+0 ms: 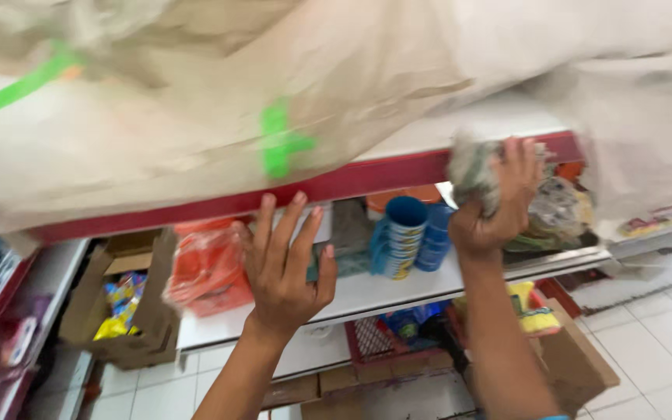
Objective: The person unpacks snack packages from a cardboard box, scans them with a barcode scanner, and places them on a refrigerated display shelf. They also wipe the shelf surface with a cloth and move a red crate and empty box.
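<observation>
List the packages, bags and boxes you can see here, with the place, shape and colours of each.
Large sack: top of view, beige woven, green strap marks.
Cardboard box: low left, brown, open, colourful packets inside.
Orange bag: on the white shelf, beside the left hand, shiny plastic.
Stacked cups: shelf centre, blue, banded labels.
Crumpled bundle: gripped by the right hand, grey-green, blurred.

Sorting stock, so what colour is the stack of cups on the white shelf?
Blue, clearest in the head view: cups.
</observation>
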